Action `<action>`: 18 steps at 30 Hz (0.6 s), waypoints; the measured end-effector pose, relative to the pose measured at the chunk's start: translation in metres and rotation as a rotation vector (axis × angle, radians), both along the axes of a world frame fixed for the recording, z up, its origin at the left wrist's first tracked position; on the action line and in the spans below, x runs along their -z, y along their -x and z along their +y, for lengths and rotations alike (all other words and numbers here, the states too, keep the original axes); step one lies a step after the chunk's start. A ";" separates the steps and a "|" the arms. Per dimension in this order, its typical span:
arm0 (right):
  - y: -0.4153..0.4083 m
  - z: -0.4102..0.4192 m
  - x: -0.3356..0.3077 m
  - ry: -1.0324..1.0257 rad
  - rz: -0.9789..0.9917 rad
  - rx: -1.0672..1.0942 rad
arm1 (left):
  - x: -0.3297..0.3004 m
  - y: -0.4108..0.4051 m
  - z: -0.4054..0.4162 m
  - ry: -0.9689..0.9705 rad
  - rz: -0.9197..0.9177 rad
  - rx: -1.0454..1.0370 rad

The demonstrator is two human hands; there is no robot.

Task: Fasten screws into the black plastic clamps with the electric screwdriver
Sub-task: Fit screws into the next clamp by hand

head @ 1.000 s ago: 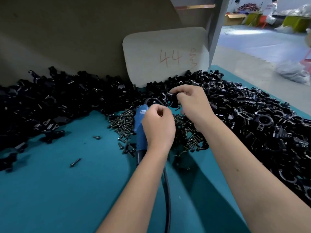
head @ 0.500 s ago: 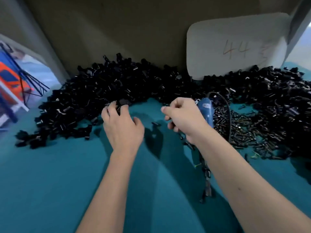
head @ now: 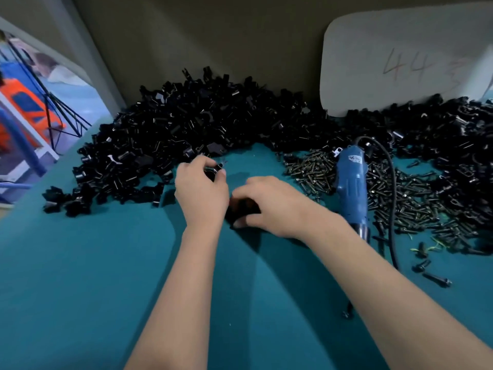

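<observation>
— Teal cloth covers the tabletop [head: 80, 276], yes? What lies on it?

— A long heap of black plastic clamps [head: 186, 134] runs along the far side, from the left edge across to the right, against a drab wall. A pile of dark screws [head: 408, 198] spreads on the right, just in front of that heap.

— And the electric screwdriver?

— The blue electric screwdriver [head: 352, 188] lies flat on the screws, right of both hands, with nobody holding it. Its black cord [head: 390, 198] loops from the far end and runs back toward the near side.

— What are the hands doing?

— The left hand [head: 201, 193] sits at the near edge of the clamp heap, its fingers curled and pinching one small black clamp [head: 217, 169] at the fingertips. The right hand [head: 274, 206] is just beside it, fingers bent down around a dark piece [head: 241, 206] on the tabletop. That piece is mostly hidden and blurred, so I cannot tell what it is.

— Anything else?

— A pale board [head: 400, 57] with "44" in red leans against the wall at the far right. A few stray screws [head: 437, 279] lie apart on the near right.
</observation>
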State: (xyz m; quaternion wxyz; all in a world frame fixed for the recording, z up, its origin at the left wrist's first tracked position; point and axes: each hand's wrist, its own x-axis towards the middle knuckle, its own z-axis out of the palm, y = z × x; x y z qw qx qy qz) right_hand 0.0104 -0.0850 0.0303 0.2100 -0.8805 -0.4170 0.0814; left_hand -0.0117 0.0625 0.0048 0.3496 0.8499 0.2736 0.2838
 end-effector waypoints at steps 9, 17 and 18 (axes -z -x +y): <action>-0.011 -0.055 -0.026 0.230 0.013 0.241 | 0.000 -0.008 -0.031 0.546 -0.259 0.212; -0.025 -0.099 -0.037 -0.469 0.333 0.473 | -0.009 0.002 -0.058 1.461 -0.411 0.710; -0.026 -0.101 -0.035 -0.521 0.329 0.483 | -0.010 0.006 -0.060 1.512 -0.371 0.755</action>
